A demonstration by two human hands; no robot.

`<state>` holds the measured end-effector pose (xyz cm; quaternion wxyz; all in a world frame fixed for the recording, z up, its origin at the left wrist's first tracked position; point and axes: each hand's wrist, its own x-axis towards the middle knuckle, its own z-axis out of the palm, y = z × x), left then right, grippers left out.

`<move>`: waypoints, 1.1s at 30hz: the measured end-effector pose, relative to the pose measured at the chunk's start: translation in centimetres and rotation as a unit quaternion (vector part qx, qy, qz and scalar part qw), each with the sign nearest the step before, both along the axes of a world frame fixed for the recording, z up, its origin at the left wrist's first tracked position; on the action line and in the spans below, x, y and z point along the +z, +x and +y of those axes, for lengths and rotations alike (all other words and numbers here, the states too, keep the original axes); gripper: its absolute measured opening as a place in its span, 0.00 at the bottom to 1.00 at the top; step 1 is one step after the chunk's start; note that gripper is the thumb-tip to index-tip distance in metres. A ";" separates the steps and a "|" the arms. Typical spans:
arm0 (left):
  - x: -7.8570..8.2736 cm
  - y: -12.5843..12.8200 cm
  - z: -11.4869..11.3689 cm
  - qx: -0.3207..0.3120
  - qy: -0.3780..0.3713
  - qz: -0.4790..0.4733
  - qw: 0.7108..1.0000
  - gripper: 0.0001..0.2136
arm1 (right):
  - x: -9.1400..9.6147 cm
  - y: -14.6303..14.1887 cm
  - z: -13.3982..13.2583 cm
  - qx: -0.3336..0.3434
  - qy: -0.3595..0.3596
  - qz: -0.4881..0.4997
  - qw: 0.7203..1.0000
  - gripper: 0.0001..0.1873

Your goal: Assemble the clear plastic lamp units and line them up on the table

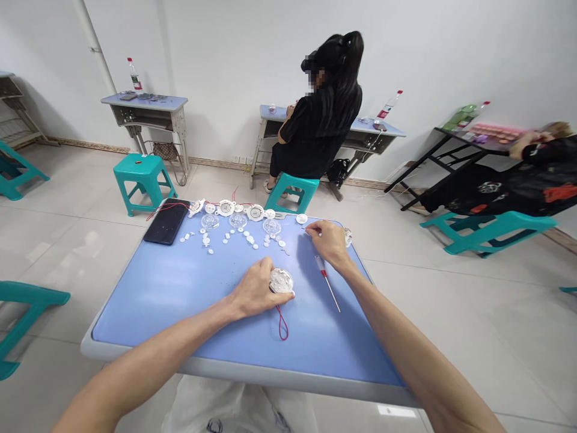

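Observation:
My left hand [256,288] is closed around the edge of a round white plastic casing [282,281], held low over the blue desk. A looped red cord [283,325] hangs from below it onto the desktop. Farther right and forward, my right hand [329,242] has thumb and fingertips pinched together; a thin dark tip pokes out, too small to name. Under that forearm lies a screwdriver [323,272] with a clear and red handle. Just beyond the pinched fingers sits a small white disc [302,219]. Another round part [347,236] is partly hidden behind my right hand.
Along the desk's far edge lie several white round casings [255,211], clear discs [238,221] and small white gears [250,239]. A black phone [166,221] rests at the far left corner. Ahead, a person in black [322,114] sits on a green stool [293,189].

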<state>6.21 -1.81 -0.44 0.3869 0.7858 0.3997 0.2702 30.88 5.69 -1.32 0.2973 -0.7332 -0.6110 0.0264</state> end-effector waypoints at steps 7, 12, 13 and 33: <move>0.0 0.0 -0.1 0.003 -0.002 0.001 1.000 0.21 | -1.2 0.2 1.0 -0.036 -0.033 -0.036 0.998 0.12; 0.2 0.0 -0.1 0.003 -0.006 0.004 1.000 0.22 | -1.4 -0.1 0.9 -0.046 -0.037 -0.061 0.996 0.12; 0.2 0.0 -0.1 0.003 -0.006 0.003 1.000 0.22 | -1.4 -0.2 0.8 -0.046 -0.038 -0.064 0.996 0.12; 0.0 0.0 -0.1 0.004 -0.006 0.009 1.000 0.22 | -1.8 0.5 0.9 -0.026 -0.022 -0.063 0.997 0.12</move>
